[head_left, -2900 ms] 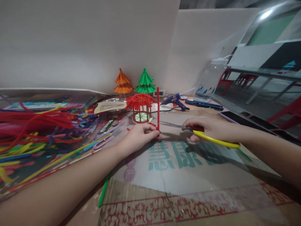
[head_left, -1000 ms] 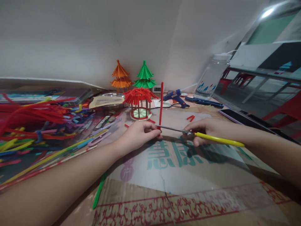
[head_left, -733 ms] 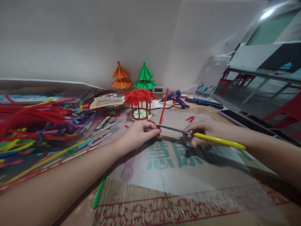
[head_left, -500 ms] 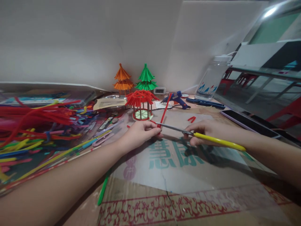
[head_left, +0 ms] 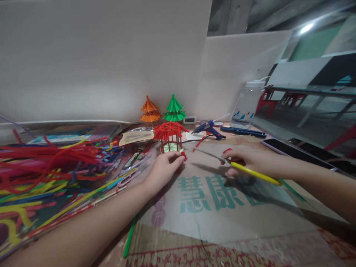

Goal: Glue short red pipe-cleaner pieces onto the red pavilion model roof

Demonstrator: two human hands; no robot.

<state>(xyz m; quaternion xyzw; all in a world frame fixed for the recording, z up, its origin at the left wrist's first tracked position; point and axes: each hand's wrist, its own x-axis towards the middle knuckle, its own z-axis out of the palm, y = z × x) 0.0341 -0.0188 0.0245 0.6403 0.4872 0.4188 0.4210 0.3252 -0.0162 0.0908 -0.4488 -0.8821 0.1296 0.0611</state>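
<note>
As the right hand (head_left: 244, 163) grips a pair of yellow-handled scissors (head_left: 236, 165), their grey blades reach out toward the left hand (head_left: 165, 168), the tips clear of its fingers! And that left hand is pinched closed, thumb against finger, on a small red piece (head_left: 184, 156) poking out at the fingertips. Just beyond them stands the red-roofed model (head_left: 170, 130), upright on brown posts over a pale round base, though whether the left hand touches it I can't tell. Farther off, behind that, we have an orange-roofed model (head_left: 150, 111) and a green-roofed model (head_left: 174, 111) side by side, with a little white display (head_left: 190, 120) next to the green one. Look between the hands, just past the blades: a thin red strip (head_left: 198, 143) lies at a slant! Another red scrap (head_left: 227, 150) shows right by the right hand's fingers. Out beyond the right hand sit a blue glue gun (head_left: 208, 129) and a clear bottle (head_left: 244, 107) printed with sailboats. Over to the left of the left hand, what a heap of colourful sticks (head_left: 50, 163), and below both hands a pale sheet (head_left: 236, 226) with big green characters covers part of the table (head_left: 118, 256)
</note>
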